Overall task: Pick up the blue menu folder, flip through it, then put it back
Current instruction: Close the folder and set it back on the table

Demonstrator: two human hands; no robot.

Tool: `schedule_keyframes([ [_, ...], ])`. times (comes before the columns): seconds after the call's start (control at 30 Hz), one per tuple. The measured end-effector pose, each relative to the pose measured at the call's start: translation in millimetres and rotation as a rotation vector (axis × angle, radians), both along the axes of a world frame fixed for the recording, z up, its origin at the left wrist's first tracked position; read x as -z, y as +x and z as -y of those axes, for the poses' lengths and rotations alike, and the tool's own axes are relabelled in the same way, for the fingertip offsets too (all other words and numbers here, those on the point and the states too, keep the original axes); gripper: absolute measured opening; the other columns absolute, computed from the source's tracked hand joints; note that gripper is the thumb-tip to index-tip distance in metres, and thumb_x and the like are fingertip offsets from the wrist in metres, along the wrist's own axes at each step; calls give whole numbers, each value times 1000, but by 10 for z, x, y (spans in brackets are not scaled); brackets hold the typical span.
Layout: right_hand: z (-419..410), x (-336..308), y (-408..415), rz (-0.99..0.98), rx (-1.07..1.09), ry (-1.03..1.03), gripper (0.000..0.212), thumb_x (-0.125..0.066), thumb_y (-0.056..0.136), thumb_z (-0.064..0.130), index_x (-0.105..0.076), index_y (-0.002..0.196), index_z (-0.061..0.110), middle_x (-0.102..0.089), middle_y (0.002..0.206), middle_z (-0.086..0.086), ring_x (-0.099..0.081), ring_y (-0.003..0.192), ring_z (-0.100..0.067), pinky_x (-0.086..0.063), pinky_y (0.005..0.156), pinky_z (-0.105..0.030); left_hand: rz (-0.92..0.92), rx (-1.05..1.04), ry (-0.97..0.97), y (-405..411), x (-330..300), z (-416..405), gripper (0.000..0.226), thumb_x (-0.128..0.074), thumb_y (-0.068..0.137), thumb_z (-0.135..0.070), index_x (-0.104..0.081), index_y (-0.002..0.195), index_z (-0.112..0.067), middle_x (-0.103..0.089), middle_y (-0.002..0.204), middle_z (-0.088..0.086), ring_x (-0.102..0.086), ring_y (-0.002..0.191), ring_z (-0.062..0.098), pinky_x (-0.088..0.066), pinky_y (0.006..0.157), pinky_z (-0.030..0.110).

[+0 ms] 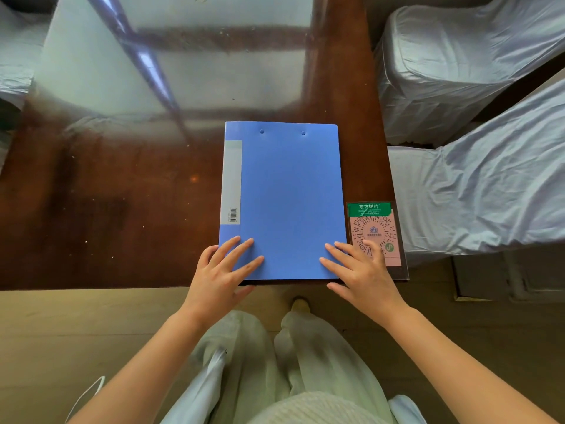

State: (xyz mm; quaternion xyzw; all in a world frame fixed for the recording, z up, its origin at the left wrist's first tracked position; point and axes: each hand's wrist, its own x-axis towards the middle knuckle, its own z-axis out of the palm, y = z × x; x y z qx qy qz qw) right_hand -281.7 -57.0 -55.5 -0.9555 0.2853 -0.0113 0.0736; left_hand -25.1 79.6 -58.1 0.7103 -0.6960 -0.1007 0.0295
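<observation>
The blue menu folder (pixel 284 200) lies closed and flat on the glass-topped brown table (pixel 122 194), near its front right corner, with a grey spine label on its left side. My left hand (pixel 220 273) rests on the folder's near left corner, fingers spread on the cover and thumb at the front edge. On the near right corner rests my right hand (pixel 360 273), fingers spread on the cover, thumb below the table edge. The folder's near edge sits at the table's front edge.
A laminated pink QR-code card (pixel 377 231) with a green header lies just right of the folder, partly under my right hand. Two chairs in white covers (pixel 477 185) stand to the right of the table. My legs and the wooden floor are below.
</observation>
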Motion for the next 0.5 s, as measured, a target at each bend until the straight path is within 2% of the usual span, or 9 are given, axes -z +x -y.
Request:
schedule_keyframes([
  [0.2,10,3,-45,53,-10,-9,49,-83,63,31,-68,108,17,-68,117,-4,-62,110,-22,-36,95,-52,-8,3,-21,-13,12,-16,57,-85,60,-32,-66,113,-27,-61,128,10,-55,118,35,-44,91,49],
  [0.5,35,24,-69,98,-12,10,47,-84,62,30,-69,105,15,-70,113,-3,-64,107,-22,-41,91,-54,-17,6,-56,-33,19,-22,56,-87,58,-28,-68,110,-25,-63,125,11,-57,115,37,-45,89,51],
])
